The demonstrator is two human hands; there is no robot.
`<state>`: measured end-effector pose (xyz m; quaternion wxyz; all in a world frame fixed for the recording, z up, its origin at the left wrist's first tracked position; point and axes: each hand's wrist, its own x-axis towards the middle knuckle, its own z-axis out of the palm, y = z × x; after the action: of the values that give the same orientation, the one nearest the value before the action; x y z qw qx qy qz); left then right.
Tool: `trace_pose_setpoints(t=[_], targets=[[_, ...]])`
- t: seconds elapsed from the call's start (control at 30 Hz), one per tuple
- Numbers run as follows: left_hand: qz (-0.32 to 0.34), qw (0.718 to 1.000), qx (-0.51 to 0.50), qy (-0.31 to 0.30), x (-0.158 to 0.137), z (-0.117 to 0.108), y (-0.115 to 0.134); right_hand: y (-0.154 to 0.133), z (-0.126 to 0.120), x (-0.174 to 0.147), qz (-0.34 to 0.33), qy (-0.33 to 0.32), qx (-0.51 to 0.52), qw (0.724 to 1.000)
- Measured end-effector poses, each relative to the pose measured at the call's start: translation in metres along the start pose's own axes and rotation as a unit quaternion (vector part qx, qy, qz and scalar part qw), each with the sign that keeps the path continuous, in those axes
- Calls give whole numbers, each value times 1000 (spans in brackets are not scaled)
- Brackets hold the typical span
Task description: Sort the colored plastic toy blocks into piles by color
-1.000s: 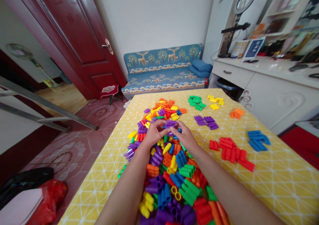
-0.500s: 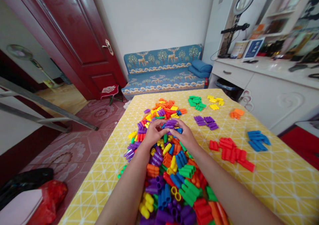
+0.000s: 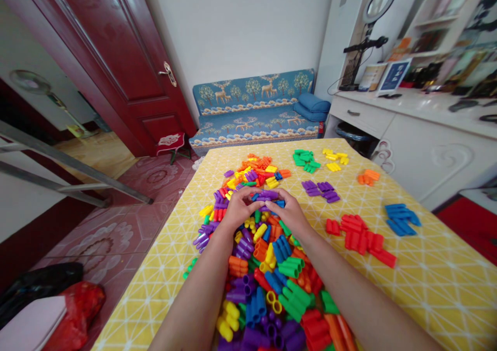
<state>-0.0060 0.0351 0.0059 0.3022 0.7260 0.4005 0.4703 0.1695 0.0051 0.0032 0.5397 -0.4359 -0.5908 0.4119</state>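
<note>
Over a long mixed heap of plastic tube blocks (image 3: 283, 247), my left hand (image 3: 243, 208) and my right hand (image 3: 289, 209) meet with thumbs and fingers closed around purple tube blocks (image 3: 267, 195). Their fingertips are partly hidden behind the blocks. A blue block (image 3: 279, 204) shows close to my right thumb; whether it is held or lies behind, I cannot tell. Right of the heap lie single-colour groups: red blocks (image 3: 359, 234), purple blocks (image 3: 328, 191), blue blocks (image 3: 402, 219), green blocks (image 3: 306, 159), yellow blocks (image 3: 334, 158) and orange blocks (image 3: 368, 177).
A yellow patterned cloth (image 3: 438, 278) covers the table. Behind stands a blue sofa (image 3: 252, 113), with a red door (image 3: 112, 56) to its left. At the right is a white dresser (image 3: 427, 149); a metal ladder (image 3: 73, 170) leans at the left.
The purple blocks between my hands have dipped slightly and lie flatter. Both hands stay in nearly the same place.
</note>
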Motion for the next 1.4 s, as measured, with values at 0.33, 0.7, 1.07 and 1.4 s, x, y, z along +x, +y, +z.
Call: trace_pose_setpoints(t=[0.33, 0.7, 1.07, 1.4], targets=[[2, 1000, -5, 8, 0, 0, -2, -1, 0, 1, 11, 6, 0, 1000], [-14, 1000, -18, 16, 0, 0, 0, -1, 0, 0, 12, 4, 14, 1000], [-12, 999, -41, 18, 0, 0, 4, -5, 0, 0, 18, 6, 25, 1000], [-24, 998, -48, 18, 0, 1, 3, -4, -1, 1, 7, 6, 14, 1000]])
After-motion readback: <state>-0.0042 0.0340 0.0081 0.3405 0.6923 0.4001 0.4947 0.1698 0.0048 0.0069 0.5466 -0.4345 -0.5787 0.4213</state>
